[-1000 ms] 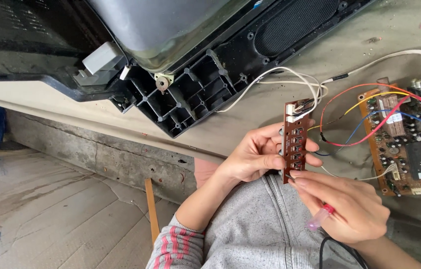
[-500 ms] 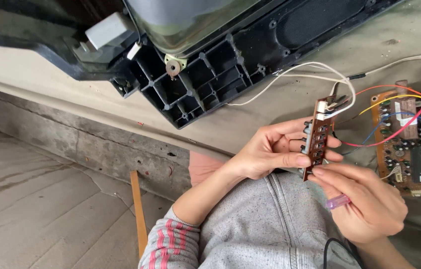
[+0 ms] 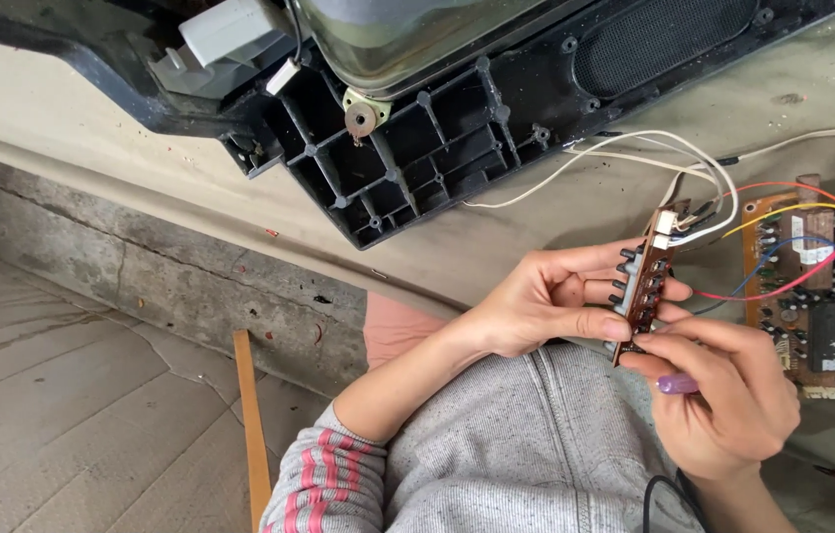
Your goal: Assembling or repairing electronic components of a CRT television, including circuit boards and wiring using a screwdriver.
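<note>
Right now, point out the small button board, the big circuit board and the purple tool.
small button board (image 3: pixel 646 286), head view, brown middle strip
big circuit board (image 3: pixel 822 296), head view, component side
purple tool (image 3: pixel 676 384), head view, handle tip

Beige bench top (image 3: pixel 556 237) carries black TV frame (image 3: pixel 457 148) far left, brown circuit board (image 3: pixel 817 296) at right w/ coloured wires (image 3: pixel 783 197) between.

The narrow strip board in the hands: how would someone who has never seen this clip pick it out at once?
Start at the big black plastic frame at top, then follow the white wires down and right to the two hands. The left hand grips the small brown strip board, with the right hand at its lower end. Unlike the wide circuit board lying to the right, it is slim, held upright, and lined with small black buttons.
</note>
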